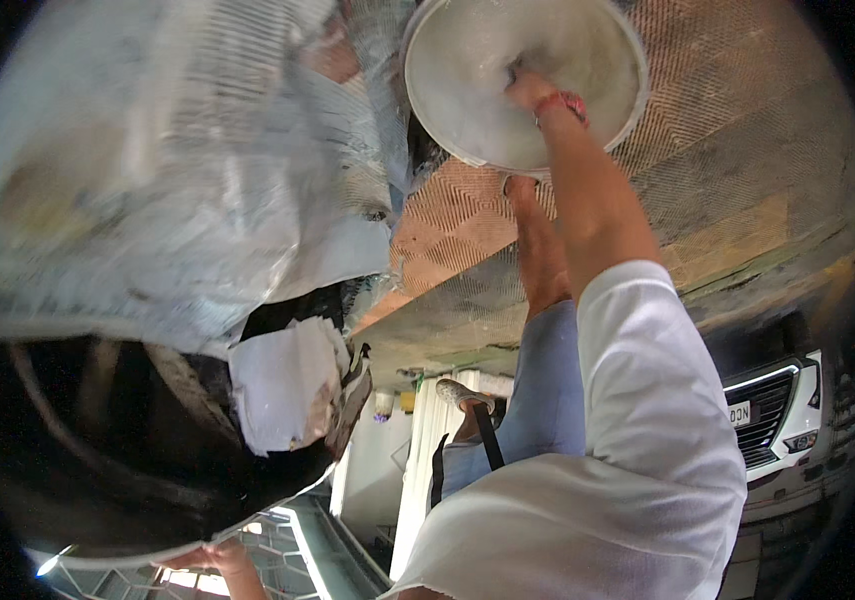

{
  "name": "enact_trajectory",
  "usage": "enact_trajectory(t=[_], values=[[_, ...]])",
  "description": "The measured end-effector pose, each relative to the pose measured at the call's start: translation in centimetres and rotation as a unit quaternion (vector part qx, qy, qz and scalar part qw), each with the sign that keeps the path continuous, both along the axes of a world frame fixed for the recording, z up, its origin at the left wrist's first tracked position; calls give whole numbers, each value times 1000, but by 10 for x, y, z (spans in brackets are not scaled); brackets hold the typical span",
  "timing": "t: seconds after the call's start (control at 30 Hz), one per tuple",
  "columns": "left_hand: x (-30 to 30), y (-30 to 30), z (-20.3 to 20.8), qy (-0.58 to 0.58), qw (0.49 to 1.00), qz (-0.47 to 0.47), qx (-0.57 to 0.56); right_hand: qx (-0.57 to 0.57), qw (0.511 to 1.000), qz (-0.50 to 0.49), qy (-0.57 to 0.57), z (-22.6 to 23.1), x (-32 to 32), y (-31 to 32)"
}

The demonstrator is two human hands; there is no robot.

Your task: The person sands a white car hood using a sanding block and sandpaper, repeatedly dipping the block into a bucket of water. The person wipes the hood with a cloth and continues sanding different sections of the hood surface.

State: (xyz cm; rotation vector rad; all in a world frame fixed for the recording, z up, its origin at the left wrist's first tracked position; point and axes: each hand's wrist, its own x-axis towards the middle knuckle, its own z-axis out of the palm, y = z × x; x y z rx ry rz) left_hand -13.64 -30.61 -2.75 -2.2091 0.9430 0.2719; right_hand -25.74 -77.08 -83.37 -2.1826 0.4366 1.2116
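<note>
My right hand (532,92), with a red band at the wrist, reaches into a round white bucket (637,110) of cloudy, whitish liquid. Its fingers look curled together around something small and dark, which I cannot make out. At the lower left, my left hand (222,560) grips the pale lower edge of a large dark curved piece (127,480). A torn, smudged white sheet (287,385) lies against that dark piece. Above it spreads a large greyish-white, stained sheet-like surface (197,180), blurred in places.
The bucket stands on ribbed, dirty orange-brown tiles (462,225). My bent leg (547,370) is beside the right arm. A white car (772,420) is at the right edge. A dark frame with glazing (312,550) shows at the bottom.
</note>
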Motion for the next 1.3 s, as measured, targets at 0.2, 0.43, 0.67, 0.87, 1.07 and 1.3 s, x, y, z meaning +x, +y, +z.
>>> enact_trajectory(t=[0.2,0.43,0.67,0.87,1.07,1.3], values=[[5,-49,-19,-27,943,202,-264,285,856,-429,38,253,43,14],[-4,-53,-21,-46,930,212,-296,395,676,-600,-163,570,14,-83],[3,-61,2,-66,918,217,-325,526,572,-580,-246,729,118,-56],[-70,-63,15,-99,865,247,-424,464,774,-350,-253,896,184,205],[-251,-14,-25,51,756,178,-628,419,800,-32,-428,1074,165,282],[-550,167,-177,191,616,598,-476,553,682,-127,-462,1104,71,163]])
